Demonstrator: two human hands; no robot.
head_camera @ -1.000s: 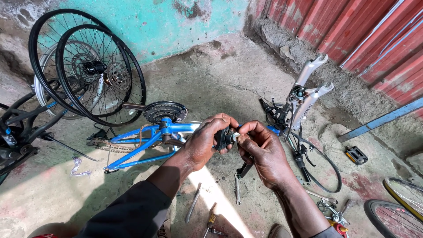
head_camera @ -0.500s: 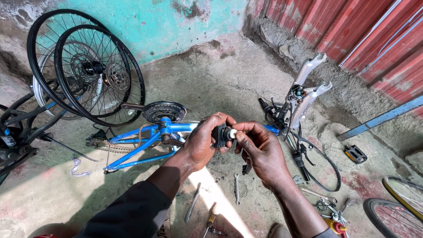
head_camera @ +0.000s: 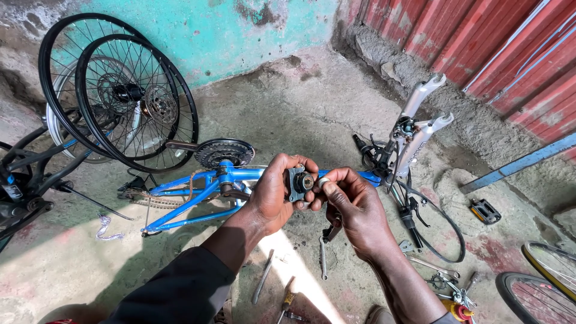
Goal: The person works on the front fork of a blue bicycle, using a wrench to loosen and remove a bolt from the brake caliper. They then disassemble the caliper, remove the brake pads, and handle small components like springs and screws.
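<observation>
My left hand [head_camera: 275, 193] grips a small dark metal bicycle part [head_camera: 297, 183] with a round bore, held up over the floor. Beside it, my right hand [head_camera: 354, 210] pinches a small silvery ring [head_camera: 323, 182] at the part's right side, fingertips touching the part. Below both hands lies a blue bicycle frame [head_camera: 198, 195] on its side, with a black chainring [head_camera: 224, 152] and a rusty chain [head_camera: 157, 200].
Two black spoked wheels [head_camera: 123, 96] lean on the turquoise wall at the left. A white suspension fork with handlebar and cables [head_camera: 414, 135] lies right. A wrench [head_camera: 323, 264], screwdriver [head_camera: 287, 301] and other tools lie on the concrete. A pedal [head_camera: 485, 210] and wheels [head_camera: 540, 288] sit far right.
My hands stay together on the part and have lifted slightly; the right fingers have shifted from wrapping the part to pinching a ring at its side.
</observation>
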